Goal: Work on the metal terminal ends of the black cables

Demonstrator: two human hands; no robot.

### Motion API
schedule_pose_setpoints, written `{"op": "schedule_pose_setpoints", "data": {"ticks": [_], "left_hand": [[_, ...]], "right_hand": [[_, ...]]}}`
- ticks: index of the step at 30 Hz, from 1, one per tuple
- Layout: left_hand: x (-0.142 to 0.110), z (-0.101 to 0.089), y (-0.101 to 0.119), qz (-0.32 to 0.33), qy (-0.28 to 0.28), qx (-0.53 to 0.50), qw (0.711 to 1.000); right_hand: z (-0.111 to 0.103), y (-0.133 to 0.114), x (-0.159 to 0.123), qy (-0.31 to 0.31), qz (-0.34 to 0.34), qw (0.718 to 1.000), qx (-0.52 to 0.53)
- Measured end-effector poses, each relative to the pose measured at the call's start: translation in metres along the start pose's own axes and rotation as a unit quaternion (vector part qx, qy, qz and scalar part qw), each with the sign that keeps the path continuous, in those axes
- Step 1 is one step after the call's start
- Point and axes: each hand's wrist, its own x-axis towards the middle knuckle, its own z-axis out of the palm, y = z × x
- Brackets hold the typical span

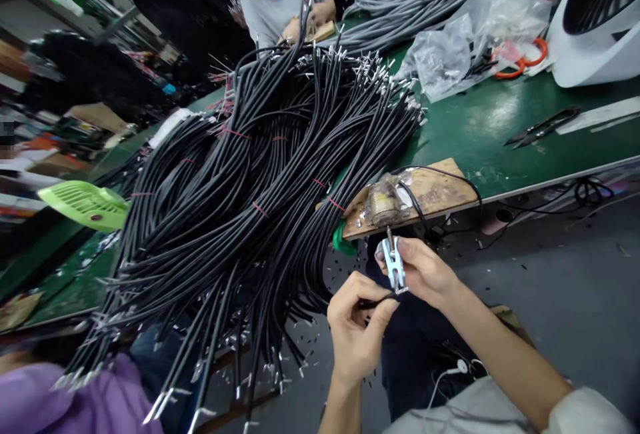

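apparently for close control, i have the left hand point(354, 334) pinching a black cable point(379, 300) near the light-blue clip point(394, 266), which the right hand point(426, 269) grips just off the wooden board point(445, 186)'s near edge.

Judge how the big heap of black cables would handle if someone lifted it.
The heap of black cables is probably heavy, with so many strands piled up. It would likely bend springily, as the strands hold smooth, wide curves. Bundles may stay loosely together where red ties cross them.
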Motion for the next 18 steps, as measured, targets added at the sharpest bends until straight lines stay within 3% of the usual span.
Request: {"op": "schedule_pose_setpoints", "data": {"ticks": [4,6,7,9,10,12,15,18], "left_hand": [[-0.005,0.0,0.003,-0.002,-0.015,-0.008,1.0],[-0.012,-0.003,0.006,0.02,-0.001,0.018,1.0],[-0.017,-0.005,0.008,0.035,0.007,0.045,0.998],[-0.025,-0.008,0.01,0.063,0.01,0.116,0.991],[-0.028,-0.009,0.011,0.076,0.006,0.151,0.986],[-0.032,-0.01,0.012,0.099,-0.014,0.206,0.973],[-0.032,-0.01,0.013,0.133,-0.042,0.262,0.955],[-0.032,-0.011,0.014,0.157,-0.063,0.299,0.939]], "right_hand": [[-0.007,-0.003,-0.002,-0.039,-0.01,0.994,-0.099],[-0.009,-0.009,-0.014,-0.004,-0.06,0.973,-0.224],[-0.01,-0.014,-0.023,0.03,-0.109,0.948,-0.298],[-0.01,-0.021,-0.044,0.098,-0.241,0.861,-0.437],[-0.009,-0.025,-0.055,0.089,-0.305,0.813,-0.488],[-0.006,-0.03,-0.072,0.004,-0.373,0.726,-0.577],[0.001,-0.033,-0.081,-0.124,-0.368,0.619,-0.682],[0.003,-0.037,-0.075,-0.167,-0.359,0.563,-0.725]]}}
